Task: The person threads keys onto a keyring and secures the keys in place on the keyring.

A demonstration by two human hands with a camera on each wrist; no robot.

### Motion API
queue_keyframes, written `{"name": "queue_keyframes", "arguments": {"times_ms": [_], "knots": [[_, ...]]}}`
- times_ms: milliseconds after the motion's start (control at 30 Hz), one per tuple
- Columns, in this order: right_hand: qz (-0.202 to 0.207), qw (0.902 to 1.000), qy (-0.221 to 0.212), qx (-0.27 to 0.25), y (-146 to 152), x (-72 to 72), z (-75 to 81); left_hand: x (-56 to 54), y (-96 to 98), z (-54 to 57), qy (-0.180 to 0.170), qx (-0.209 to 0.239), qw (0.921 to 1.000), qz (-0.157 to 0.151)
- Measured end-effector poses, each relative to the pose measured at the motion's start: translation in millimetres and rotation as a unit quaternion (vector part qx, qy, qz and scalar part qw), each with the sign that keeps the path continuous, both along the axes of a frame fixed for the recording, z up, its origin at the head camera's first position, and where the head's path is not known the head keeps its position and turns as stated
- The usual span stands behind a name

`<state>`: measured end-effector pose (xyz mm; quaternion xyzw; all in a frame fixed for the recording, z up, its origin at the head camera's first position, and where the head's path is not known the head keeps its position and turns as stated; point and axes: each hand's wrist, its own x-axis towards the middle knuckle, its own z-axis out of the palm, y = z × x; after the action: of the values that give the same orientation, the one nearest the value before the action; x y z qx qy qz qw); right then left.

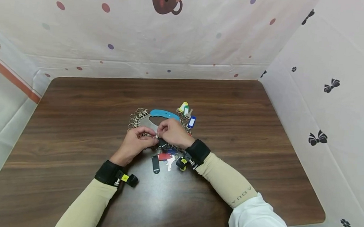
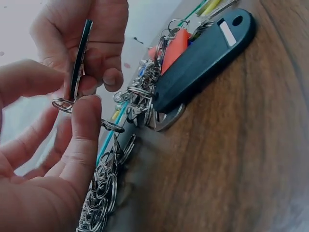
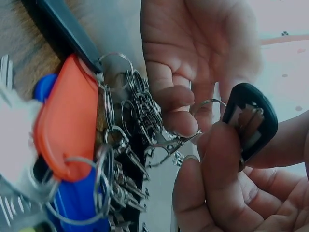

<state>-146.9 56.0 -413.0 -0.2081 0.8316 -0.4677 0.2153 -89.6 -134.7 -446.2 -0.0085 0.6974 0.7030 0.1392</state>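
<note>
My right hand (image 1: 173,132) pinches a black key tag (image 3: 253,123) with a paper label, seen edge-on in the left wrist view. A thin metal split ring (image 2: 63,104) runs from this tag toward my left fingers. My left hand (image 1: 137,139) pinches a small metal clasp (image 3: 169,146) between thumb and fingers, close to that ring. Both hands work over the near edge of a grey plate (image 1: 147,122) with a blue handle (image 1: 164,114). Clasps and split rings (image 1: 136,117) line the plate's edge. Part of the plate lies hidden under the hands.
Other key tags hang off the near side: a black one (image 1: 155,164), a red one (image 1: 165,156) and a silver key (image 1: 170,163). A blue tag (image 1: 192,122) and a yellow tag (image 1: 183,106) lie at the right. Patterned sheets (image 1: 186,35) stand behind the wooden table (image 1: 76,121).
</note>
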Motion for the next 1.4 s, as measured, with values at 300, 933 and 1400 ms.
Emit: {"name": "queue_keyframes", "arguments": {"times_ms": [300,933,1400], "knots": [[0.018,0.9996,0.024,0.0,4.3,-1.6,-0.2,0.6,0.0,-1.9,0.051,-0.049,0.9973,-0.019],[0.026,0.9984,0.049,0.003,6.4,-0.6,-0.5,0.6,4.6,-4.7,0.101,-0.11,0.9888,0.011],[0.027,0.9979,0.058,0.002,6.1,1.3,1.1,2.6,5.0,-4.2,0.121,-0.12,0.9853,-0.001]]}}
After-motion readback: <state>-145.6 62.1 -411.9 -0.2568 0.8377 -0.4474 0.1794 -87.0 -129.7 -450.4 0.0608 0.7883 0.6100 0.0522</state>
